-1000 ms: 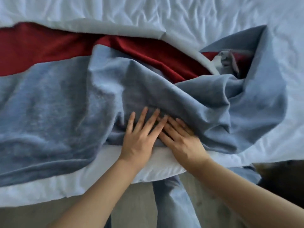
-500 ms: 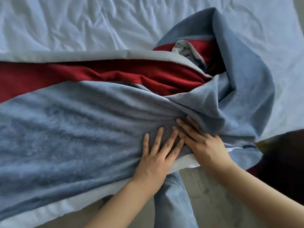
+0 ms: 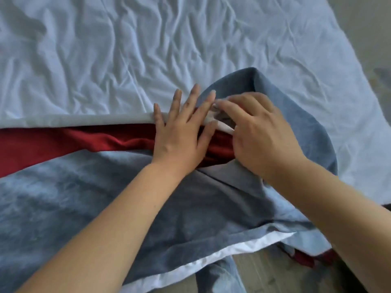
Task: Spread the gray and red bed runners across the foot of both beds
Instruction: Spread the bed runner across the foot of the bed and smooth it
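We stand at the foot of the bed [image 3: 148, 49], both hands on the gray and red bed runner [image 3: 74, 197]. Left hand [image 3: 179, 132] lies flat, fingers [image 3: 191, 100] spread wide, palm down on the red stripe [image 3: 63, 142] and the pale far hem [image 3: 84, 120], gripping nothing. Right hand [image 3: 256, 132] is at 3 o'clock of the left, just beside it, fingers curled and pinching a pale folded edge of the runner; how tight the pinch is we cannot tell.

Progress: toward 9 o'clock the runner lies mostly flat across the white sheet, red band showing, a few ripples. Toward 3 o'clock it is not done: the gray end is folded back over itself in a hump [image 3: 285, 106] around the right hand. At 5 o'clock more gray and red cloth hangs off the bed edge toward the floor [image 3: 264, 271].

Left, as we judge it: unfold that hump, pull the end toward 3 o'clock, smooth it. The second bed is not in view, so its state is unknown.
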### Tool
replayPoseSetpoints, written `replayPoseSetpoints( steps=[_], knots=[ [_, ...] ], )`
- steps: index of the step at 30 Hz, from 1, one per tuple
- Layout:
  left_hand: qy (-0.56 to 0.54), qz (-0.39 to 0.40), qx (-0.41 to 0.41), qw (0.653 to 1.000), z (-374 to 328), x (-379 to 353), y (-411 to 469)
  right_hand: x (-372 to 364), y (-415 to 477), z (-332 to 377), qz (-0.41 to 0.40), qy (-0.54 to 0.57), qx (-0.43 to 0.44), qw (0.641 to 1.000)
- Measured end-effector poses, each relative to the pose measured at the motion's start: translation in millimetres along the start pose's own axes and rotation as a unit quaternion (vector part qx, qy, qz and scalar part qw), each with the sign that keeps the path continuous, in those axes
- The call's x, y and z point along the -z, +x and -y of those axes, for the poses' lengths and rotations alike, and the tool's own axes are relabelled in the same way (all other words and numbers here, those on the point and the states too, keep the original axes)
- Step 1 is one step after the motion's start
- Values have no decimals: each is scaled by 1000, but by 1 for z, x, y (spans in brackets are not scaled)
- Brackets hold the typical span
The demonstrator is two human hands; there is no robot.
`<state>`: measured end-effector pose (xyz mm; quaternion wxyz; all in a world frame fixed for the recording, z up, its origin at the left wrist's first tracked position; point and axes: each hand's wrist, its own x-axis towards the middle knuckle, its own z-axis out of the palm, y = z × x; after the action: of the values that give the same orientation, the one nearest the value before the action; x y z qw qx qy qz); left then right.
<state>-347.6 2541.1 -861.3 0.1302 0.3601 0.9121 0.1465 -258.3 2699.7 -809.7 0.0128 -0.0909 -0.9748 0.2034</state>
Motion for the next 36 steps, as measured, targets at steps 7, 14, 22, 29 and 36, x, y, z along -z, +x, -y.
replayPoseSetpoints(
  steps=[7, 14, 22, 29, 36],
  knots=[
    [50, 50, 51, 996, 17, -52, 10, -61, 24, -47, 208, -120, -5, 971],
    [68, -7, 37, 997, 19, -67, 15, -85, 24, -52, 175, -137, -19, 975],
    [52, -88, 13, 995, 26, -83, 18, -101, 26, -59, 158, -160, -26, 974],
    [60, -121, 0, 991, 27, -85, 15, -100, 24, -58, 160, -159, -10, 974],
    [36, -175, -52, 983, 19, -65, 12, -76, 36, -71, 122, -36, 63, 990]
  ],
)
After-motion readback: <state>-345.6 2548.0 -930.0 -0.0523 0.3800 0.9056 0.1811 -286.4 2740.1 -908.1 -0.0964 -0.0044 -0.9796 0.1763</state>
